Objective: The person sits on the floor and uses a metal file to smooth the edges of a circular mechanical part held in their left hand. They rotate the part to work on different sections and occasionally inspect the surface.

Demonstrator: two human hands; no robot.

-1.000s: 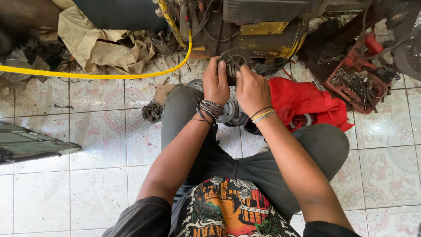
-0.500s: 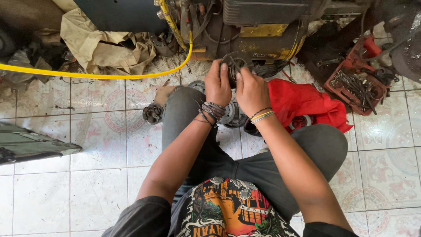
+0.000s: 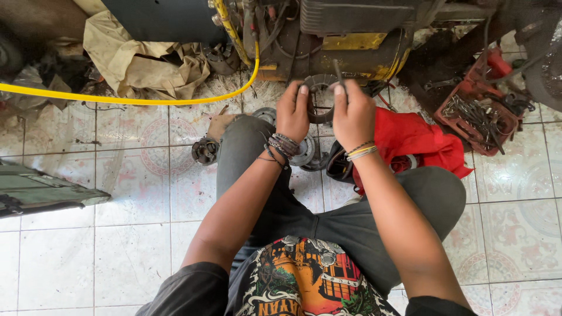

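Both hands are lifting slightly higher than a second ago. My left hand (image 3: 293,111) is gripping the round toothed metal part (image 3: 321,98) above my knees; my right hand (image 3: 353,114) is pinching a thin dark tool (image 3: 339,75) against it. I'm judging steady support matters.

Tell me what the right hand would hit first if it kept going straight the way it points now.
Probably the yellow-and-black engine body straight ahead. The right hand points away from the person, holding a thin dark tool beside the round toothed part. Depth is unclear from above.
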